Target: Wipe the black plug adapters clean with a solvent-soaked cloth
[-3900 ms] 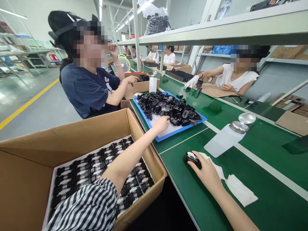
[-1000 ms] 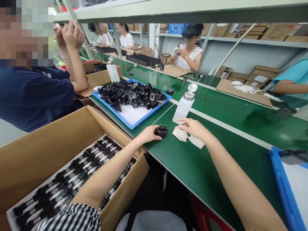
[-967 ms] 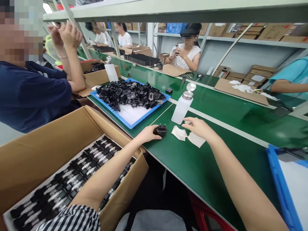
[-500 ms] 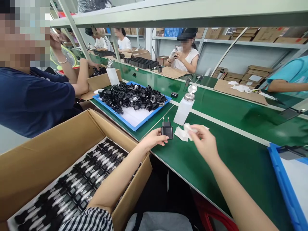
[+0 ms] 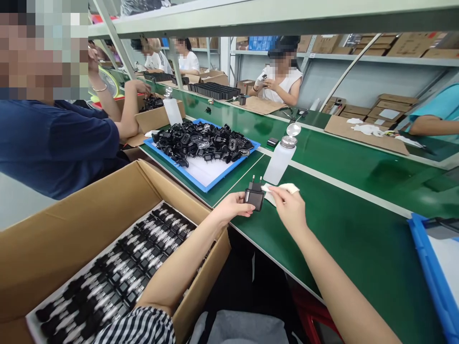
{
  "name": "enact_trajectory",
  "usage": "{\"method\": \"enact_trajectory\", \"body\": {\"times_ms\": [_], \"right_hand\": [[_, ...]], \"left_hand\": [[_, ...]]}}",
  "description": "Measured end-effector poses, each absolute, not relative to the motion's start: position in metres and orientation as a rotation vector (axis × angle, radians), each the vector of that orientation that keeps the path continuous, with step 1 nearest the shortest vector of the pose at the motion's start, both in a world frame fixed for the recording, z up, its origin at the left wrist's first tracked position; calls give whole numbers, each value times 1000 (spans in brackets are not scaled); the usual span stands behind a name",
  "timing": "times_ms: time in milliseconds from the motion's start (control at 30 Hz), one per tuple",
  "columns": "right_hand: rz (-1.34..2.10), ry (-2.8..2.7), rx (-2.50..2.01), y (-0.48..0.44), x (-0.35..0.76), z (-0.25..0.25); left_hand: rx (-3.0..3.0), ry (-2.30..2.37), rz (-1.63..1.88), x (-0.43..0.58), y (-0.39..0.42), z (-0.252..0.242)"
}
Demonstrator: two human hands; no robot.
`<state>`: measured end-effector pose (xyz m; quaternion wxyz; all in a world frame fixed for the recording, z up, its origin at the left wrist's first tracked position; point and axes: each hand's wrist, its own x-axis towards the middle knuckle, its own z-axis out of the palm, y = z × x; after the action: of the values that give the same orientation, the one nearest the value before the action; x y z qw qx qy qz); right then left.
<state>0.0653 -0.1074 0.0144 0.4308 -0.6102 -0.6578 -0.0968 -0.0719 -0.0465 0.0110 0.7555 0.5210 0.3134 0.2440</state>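
My left hand (image 5: 234, 207) grips a black plug adapter (image 5: 254, 197) with its two pins pointing up, lifted just above the green table (image 5: 344, 229). My right hand (image 5: 291, 209) pinches a white cloth (image 5: 283, 188) right beside the adapter. A white dispenser bottle (image 5: 280, 160) with a metal top stands just behind both hands. A blue tray (image 5: 201, 177) heaped with black adapters (image 5: 201, 141) lies further back on the left. At my left, an open cardboard box (image 5: 89, 224) holds rows of black adapters (image 5: 118, 279).
A person in a dark blue shirt (image 5: 53, 143) sits close at my left by a smaller cardboard box (image 5: 158, 119). Other workers sit across the table. Another blue tray (image 5: 430, 272) lies at the right edge. A small black part (image 5: 272, 142) lies behind the bottle.
My left hand lifted the adapter off the table and turned its pins up. My right hand picked up the white cloth and brought it beside the adapter.
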Motion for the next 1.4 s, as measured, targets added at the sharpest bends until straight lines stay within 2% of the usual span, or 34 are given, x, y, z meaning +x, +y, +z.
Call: {"method": "enact_trajectory", "body": {"times_ms": [200,333,433,500,667,733,800,900,967,1100,1267,1400], "right_hand": [[-107,-1752,-1511,-110,66,16],[-19,-1454,-1818,-111,101,21],[155,-1576,-2134,-120,122,27],[216,-1616,-2192,-128,123,31],[783,-1433,-1598,-128,88,31],[892,-1377,-1433,-125,72,29],[870,-1346,-1379,-127,64,28],[650,-1359,-1480,-149,75,36],[423,-1296,-1672,-178,101,49],[116,-766,-2255,-240,194,79],[156,-563,-2622,-264,301,75],[161,-568,-2565,-259,325,46]], "left_hand": [[1177,654,519,-71,-50,13],[1134,654,499,-73,-50,13],[1098,627,523,-73,-48,13],[1075,605,535,-71,-48,12],[1190,577,525,-65,-55,14],[1284,568,508,-64,-61,17],[1334,571,532,-63,-67,20],[1370,562,516,-65,-70,23],[1420,536,368,-67,-69,22],[1474,604,144,-68,-63,12],[1457,631,152,-64,-58,-2],[1429,621,155,-63,-59,-5]]}}
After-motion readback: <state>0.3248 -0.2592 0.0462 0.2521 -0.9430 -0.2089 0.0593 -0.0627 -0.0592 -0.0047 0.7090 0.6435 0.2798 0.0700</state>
